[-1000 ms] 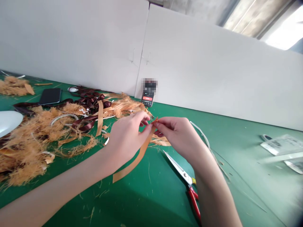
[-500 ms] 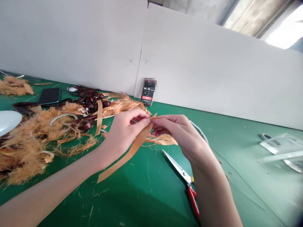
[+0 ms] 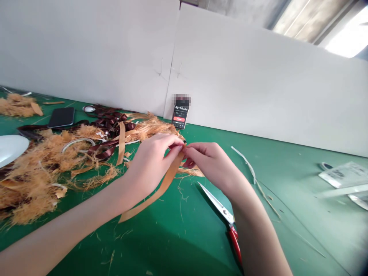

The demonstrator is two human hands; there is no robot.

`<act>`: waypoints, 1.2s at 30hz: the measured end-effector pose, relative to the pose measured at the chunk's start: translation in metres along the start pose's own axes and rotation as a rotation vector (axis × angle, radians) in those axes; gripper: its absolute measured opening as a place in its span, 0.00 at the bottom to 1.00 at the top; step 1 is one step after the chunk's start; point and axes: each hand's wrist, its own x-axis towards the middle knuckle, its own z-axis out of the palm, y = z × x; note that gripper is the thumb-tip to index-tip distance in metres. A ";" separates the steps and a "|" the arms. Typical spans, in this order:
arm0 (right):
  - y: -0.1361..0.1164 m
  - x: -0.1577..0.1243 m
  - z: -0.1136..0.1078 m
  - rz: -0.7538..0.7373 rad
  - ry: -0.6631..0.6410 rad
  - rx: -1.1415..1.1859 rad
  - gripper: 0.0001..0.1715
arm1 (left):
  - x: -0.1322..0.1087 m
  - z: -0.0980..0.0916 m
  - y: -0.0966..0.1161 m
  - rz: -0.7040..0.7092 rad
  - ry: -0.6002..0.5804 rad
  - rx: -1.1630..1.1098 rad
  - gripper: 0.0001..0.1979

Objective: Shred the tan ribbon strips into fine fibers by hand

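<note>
My left hand (image 3: 151, 163) and my right hand (image 3: 211, 163) meet fingertip to fingertip over the green table (image 3: 287, 184). Both pinch the top end of a tan ribbon strip (image 3: 156, 189), which hangs down and to the left below my left palm. Frayed tan threads (image 3: 189, 171) lie just under my right hand. Red-handled scissors (image 3: 225, 214) rest on the table below my right wrist, blades pointing up-left.
A heap of frayed tan fibre (image 3: 37, 168) and dark maroon ribbon (image 3: 110, 122) covers the left side. A dark phone (image 3: 61, 117) and a white dish (image 3: 11, 147) lie at far left. A phone showing a timer (image 3: 179, 114) leans on the white wall board. Plastic packets (image 3: 343, 174) sit at right.
Both hands stayed joined at the ribbon's end and shifted slightly. The hanging strip swung further left, and the frayed threads under my right hand look fewer.
</note>
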 end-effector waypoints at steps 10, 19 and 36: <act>0.000 0.002 0.002 0.001 0.142 -0.143 0.11 | -0.005 0.007 -0.004 0.132 0.045 0.224 0.06; -0.003 0.004 0.003 -0.038 0.155 0.347 0.07 | -0.001 0.001 -0.002 -0.142 0.091 -0.223 0.06; -0.010 0.001 0.000 -0.034 0.129 0.401 0.07 | 0.005 -0.005 -0.004 -0.299 0.060 -0.703 0.11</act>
